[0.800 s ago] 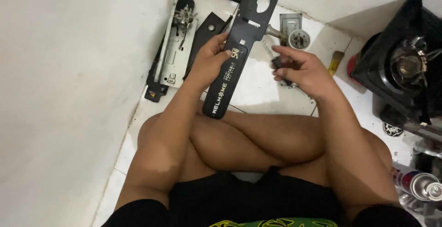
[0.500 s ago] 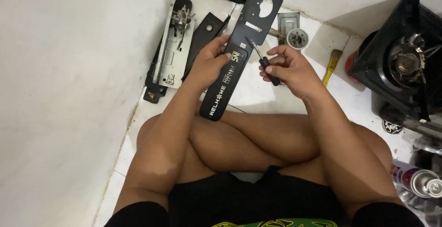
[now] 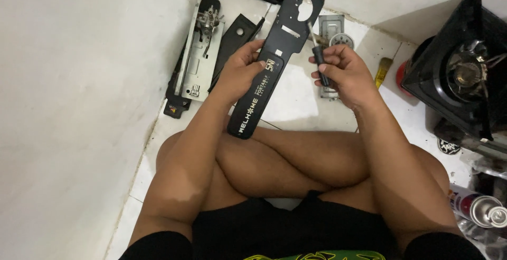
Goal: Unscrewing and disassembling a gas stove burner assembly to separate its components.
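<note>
I sit cross-legged on a white tiled floor. My left hand (image 3: 244,69) grips the middle of a long black metal panel (image 3: 285,38) with white lettering and cut-out holes, held tilted over my knees. In my right hand (image 3: 343,72) is a black-handled screwdriver (image 3: 318,59); its shaft points up at the panel's upper right edge, by the large cut-out.
Against the left wall lie a grey metal mechanism plate (image 3: 198,49) and black frame parts (image 3: 235,33). A small silver part with a round knob (image 3: 335,35) lies behind the panel. A black portable gas stove (image 3: 465,75), a yellow tool (image 3: 383,70) and a spray can (image 3: 478,207) are on the right.
My right hand came up from the floor holding the screwdriver and now has its tip at the panel's upper edge. The left hand kept hold of the panel, tilting it slightly.
</note>
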